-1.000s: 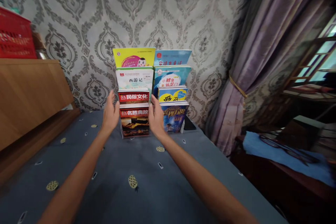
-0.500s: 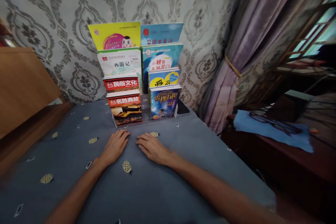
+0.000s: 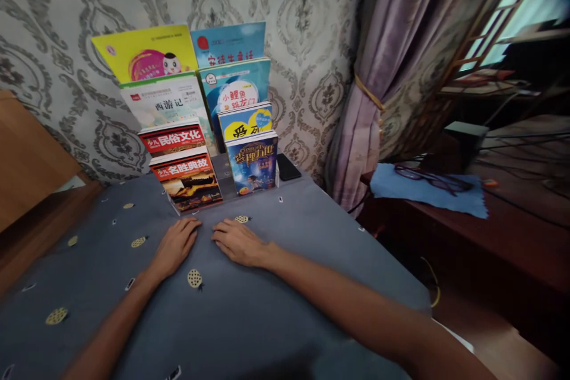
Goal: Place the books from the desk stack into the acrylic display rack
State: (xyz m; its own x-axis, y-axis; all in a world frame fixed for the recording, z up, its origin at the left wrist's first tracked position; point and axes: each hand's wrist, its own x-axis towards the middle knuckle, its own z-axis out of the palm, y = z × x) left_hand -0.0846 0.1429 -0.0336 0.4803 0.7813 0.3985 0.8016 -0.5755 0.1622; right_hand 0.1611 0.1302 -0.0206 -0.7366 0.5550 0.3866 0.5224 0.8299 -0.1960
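My left hand [image 3: 177, 243] rests palm down on the blue-grey tablecloth [image 3: 249, 326], fingers stretched forward and holding nothing. Beside it, a small gap apart, my right hand [image 3: 238, 242] lies flat in the same way. Just beyond my fingers, books stand upright in two stepped columns on a clear stand. The left column has a red-topped book [image 3: 189, 181] in front, another red book [image 3: 173, 138], a white book [image 3: 167, 104] and a yellow one [image 3: 146, 53]. On the right are a dark blue book [image 3: 253, 163], a blue-yellow book [image 3: 247, 122] and two blue-green books behind.
A black phone [image 3: 288, 167] lies right of the books. Behind stands a patterned wall [image 3: 303, 29] with a tied purple curtain [image 3: 360, 124]. Glasses [image 3: 431, 178] rest on a blue cloth [image 3: 445, 199] on a dark red table. A wooden board [image 3: 31, 160] stands at left.
The view has turned to the right, so the books and both hands appear further left. Both hands stay resting on the tablecloth, and the books stand as before.
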